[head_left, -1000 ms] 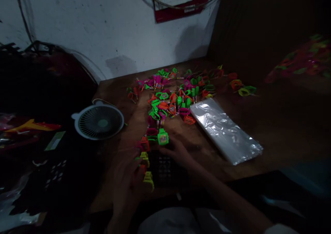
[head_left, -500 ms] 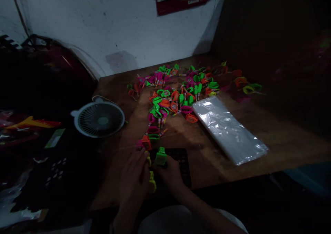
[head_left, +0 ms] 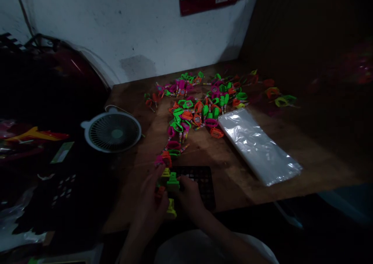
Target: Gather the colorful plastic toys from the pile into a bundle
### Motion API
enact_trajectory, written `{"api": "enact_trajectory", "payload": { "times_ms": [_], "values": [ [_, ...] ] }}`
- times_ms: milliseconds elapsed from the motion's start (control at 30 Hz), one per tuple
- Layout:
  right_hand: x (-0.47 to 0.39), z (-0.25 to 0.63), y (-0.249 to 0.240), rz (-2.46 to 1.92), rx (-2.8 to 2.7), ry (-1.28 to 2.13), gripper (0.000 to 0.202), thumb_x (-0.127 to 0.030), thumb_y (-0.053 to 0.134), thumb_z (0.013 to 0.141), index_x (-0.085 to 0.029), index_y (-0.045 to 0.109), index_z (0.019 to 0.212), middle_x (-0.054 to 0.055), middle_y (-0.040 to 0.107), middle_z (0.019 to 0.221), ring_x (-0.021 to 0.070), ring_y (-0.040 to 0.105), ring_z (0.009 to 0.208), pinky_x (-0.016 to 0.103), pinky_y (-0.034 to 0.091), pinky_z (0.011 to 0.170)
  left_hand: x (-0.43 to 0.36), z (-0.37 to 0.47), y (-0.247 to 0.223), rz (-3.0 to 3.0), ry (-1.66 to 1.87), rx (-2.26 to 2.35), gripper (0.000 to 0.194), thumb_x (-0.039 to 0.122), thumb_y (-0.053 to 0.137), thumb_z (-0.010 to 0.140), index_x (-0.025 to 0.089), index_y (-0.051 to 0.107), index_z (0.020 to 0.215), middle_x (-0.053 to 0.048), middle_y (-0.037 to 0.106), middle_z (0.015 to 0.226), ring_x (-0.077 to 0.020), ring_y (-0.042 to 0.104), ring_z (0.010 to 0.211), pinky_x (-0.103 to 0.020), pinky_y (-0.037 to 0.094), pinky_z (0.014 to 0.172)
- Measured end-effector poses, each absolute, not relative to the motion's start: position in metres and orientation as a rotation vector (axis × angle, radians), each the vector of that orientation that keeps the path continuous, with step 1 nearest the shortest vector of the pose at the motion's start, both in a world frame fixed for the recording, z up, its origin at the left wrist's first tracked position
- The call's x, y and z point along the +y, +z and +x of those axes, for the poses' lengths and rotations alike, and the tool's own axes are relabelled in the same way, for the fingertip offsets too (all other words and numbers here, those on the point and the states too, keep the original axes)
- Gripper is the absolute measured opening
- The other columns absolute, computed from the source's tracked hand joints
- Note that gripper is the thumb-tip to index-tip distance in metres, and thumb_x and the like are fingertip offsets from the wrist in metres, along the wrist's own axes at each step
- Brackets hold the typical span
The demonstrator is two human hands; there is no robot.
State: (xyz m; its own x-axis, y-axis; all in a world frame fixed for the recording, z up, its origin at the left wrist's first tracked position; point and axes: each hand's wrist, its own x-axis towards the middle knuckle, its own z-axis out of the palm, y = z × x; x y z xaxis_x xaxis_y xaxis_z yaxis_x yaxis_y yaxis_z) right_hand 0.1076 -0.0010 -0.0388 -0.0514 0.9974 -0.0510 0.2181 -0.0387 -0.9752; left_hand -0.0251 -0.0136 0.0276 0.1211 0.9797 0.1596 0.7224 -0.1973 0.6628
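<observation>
Near the table's front edge, my left hand [head_left: 150, 203] is curled round an orange plastic piece [head_left: 160, 192], with a yellow piece [head_left: 165, 173] at its fingertips and another yellow piece [head_left: 171, 208] by its thumb. My right hand [head_left: 189, 194] pinches a green toy watch [head_left: 173, 181] close to the left hand. Under the hands lies a black perforated tray [head_left: 207, 180]. Just beyond the left fingers are an orange toy watch [head_left: 166, 159] and a green band [head_left: 174, 152].
A large pile of coloured toy watches [head_left: 198, 108] covers the table's middle and back. Clear plastic bags [head_left: 259, 147] lie on the right. A round fan [head_left: 113, 132] stands at the left edge, before a wall [head_left: 87, 19].
My right hand has brought the green watch left and down, against the pieces at my left hand. An orange piece now shows in the left hand. The view has shifted slightly.
</observation>
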Motion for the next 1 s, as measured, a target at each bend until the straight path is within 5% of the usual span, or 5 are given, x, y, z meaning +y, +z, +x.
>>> {"api": "enact_trajectory", "payload": {
  "times_ms": [367, 533, 700, 867, 1000],
  "values": [
    [0.053, 0.149, -0.015, -1.096, -2.035, 1.367, 0.018, -0.012, 0.062, 0.074, -0.016, 0.067, 0.091, 0.001, 0.068, 0.082, 0.0158, 0.062, 0.074, 0.02, 0.044, 0.063, -0.003, -0.018, 0.031, 2.343, 0.728, 1.708, 0.046, 0.037, 0.056, 0.084, 0.026, 0.046, 0.127, -0.008, 0.053, 0.128, -0.0284, 0.045, 0.119, -0.051, 0.041, 0.096],
    [0.109, 0.156, -0.01, -1.565, -2.219, 0.547, 0.03, -0.012, 0.043, 0.089, -0.016, 0.059, 0.114, 0.016, 0.053, 0.123, 0.0246, 0.053, 0.108, 0.031, 0.046, 0.08, -0.002, -0.012, 0.036, 2.448, 0.762, 1.702, 0.025, 0.031, 0.055, 0.084, 0.027, 0.06, 0.108, -0.005, 0.055, 0.122, -0.0275, 0.047, 0.114, -0.049, 0.041, 0.093],
    [0.099, 0.149, -0.017, -1.647, -2.289, 0.523, 0.026, -0.008, 0.04, 0.088, -0.011, 0.059, 0.105, 0.018, 0.058, 0.112, 0.0254, 0.052, 0.106, 0.036, 0.043, 0.088, -0.008, -0.019, 0.04, 2.419, 0.734, 1.681, 0.021, 0.027, 0.056, 0.08, 0.024, 0.059, 0.101, -0.005, 0.056, 0.117, -0.0268, 0.046, 0.112, -0.049, 0.041, 0.092],
    [0.06, 0.152, -0.025, -1.508, -1.753, 1.047, 0.02, -0.019, 0.056, 0.082, -0.012, 0.057, 0.101, 0.007, 0.065, 0.084, 0.0161, 0.061, 0.074, 0.025, 0.047, 0.068, -0.011, -0.019, 0.038, 2.492, 0.77, 1.672, 0.023, 0.023, 0.053, 0.08, 0.024, 0.055, 0.103, -0.005, 0.056, 0.119, -0.0268, 0.046, 0.114, -0.048, 0.042, 0.091],
    [0.047, 0.134, -0.033, -1.155, -1.211, 1.515, 0.022, -0.016, 0.066, 0.067, -0.013, 0.061, 0.089, 0.003, 0.066, 0.08, 0.0159, 0.061, 0.074, 0.024, 0.047, 0.067, -0.011, -0.019, 0.034, 2.557, 0.761, 1.697, 0.024, 0.023, 0.053, 0.08, 0.023, 0.054, 0.104, -0.007, 0.056, 0.122, -0.0293, 0.044, 0.118, -0.051, 0.041, 0.092]
  ]
}}
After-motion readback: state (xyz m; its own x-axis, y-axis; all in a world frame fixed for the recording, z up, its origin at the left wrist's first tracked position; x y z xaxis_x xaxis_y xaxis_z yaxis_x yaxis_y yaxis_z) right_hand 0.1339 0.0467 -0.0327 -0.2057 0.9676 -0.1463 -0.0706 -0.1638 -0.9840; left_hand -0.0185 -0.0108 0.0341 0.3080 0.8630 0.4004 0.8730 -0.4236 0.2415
